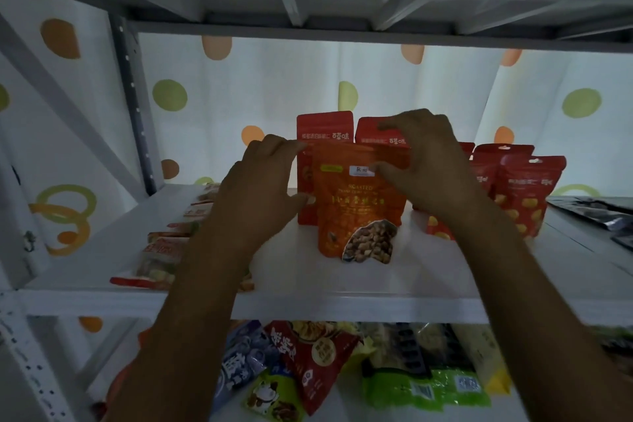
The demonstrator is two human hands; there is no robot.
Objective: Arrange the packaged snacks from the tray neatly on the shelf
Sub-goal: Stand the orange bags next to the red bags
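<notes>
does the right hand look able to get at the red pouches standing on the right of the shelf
Probably yes: the right hand is beside the red pouches with nothing between, but it is pinching the orange pouch and would need to let go.

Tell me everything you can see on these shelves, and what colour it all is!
orange pouch: one, orange, upright at the middle of the shelf, held at its top corners
red pouches: several, red, upright behind and to the right of the orange pouch
flat packets: a row, red and white, lying at the left of the shelf
shelf: one, white
mixed snack bags: a pile, red, blue, green and yellow, below the shelf
spotted curtain: one, white with orange and green spots, behind
left hand: one, on the pouch's top left corner
right hand: one, on its top right corner
</notes>
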